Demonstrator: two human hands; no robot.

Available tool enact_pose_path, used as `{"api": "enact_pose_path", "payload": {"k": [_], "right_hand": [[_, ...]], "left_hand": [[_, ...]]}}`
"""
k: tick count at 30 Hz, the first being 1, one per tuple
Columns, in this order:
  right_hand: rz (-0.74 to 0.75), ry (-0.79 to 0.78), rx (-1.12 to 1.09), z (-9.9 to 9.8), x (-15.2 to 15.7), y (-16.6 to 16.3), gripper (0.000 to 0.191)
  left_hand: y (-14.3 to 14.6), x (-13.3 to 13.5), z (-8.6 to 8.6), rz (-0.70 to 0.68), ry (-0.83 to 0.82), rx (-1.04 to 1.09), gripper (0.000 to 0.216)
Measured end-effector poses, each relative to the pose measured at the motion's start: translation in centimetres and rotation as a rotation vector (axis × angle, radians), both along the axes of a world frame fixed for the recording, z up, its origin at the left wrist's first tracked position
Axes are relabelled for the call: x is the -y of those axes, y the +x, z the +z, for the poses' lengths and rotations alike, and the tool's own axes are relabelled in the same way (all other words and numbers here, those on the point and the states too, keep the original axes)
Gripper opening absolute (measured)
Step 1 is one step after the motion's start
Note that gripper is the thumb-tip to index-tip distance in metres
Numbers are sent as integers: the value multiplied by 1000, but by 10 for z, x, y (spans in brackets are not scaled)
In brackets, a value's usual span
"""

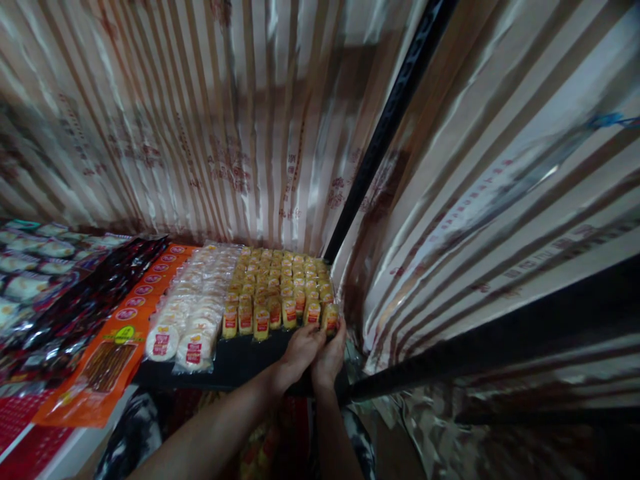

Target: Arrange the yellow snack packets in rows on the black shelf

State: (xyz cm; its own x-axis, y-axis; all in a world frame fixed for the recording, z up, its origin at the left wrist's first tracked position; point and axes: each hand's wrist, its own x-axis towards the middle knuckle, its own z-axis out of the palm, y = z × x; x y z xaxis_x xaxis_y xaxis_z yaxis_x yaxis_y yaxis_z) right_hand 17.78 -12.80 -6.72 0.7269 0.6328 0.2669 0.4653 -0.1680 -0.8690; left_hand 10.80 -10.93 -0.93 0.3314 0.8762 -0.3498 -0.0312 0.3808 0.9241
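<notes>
My left hand [304, 348] is closed at the front right corner of a display of small yellow wrapped snack cakes [289, 312] with red labels. Its fingertips press at the lower part of the front packets. Right beside it, my right hand [331, 353] curls around the side of the corner yellow snack cake [330, 319]. The two hands touch each other, and the undersides of the fingers are hidden. The yellow packets stand upright in several rows on a black shelf [240, 363].
Left of the yellow cakes lie rows of round white wrapped biscuits [193, 350], an orange snack pack [113, 353] and dark shiny packets [85, 300]. Striped plastic sheeting [200, 133] hangs behind. A black post [385, 133] rises at the back corner, and a dark bar [480, 340] runs along the right.
</notes>
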Motion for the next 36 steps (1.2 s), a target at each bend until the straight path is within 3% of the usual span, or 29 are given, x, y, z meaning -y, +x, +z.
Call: {"api": "enact_pose_path", "payload": {"k": [9,13,18,21,25,36], "right_hand": [[79,1,60,-10,-12,8,59],[92,-17,59,-14,-13,12,59],[75,-106,14,-6,-15,12,59],[51,-165,5,0,-19,12,62],[39,-122,76,2,-23,14,61],[72,-81,255,-16,-28,21,56]], "left_hand": [[-1,-4,-11,-26,44,60,21],[-3,-3,-6,-59,46,75,24],[-4,0,-2,-52,55,54,24],[-5,-2,-8,-51,43,73,23],[-8,-4,-18,-58,22,113,23],[-8,-7,-31,-40,14,31,25]]}}
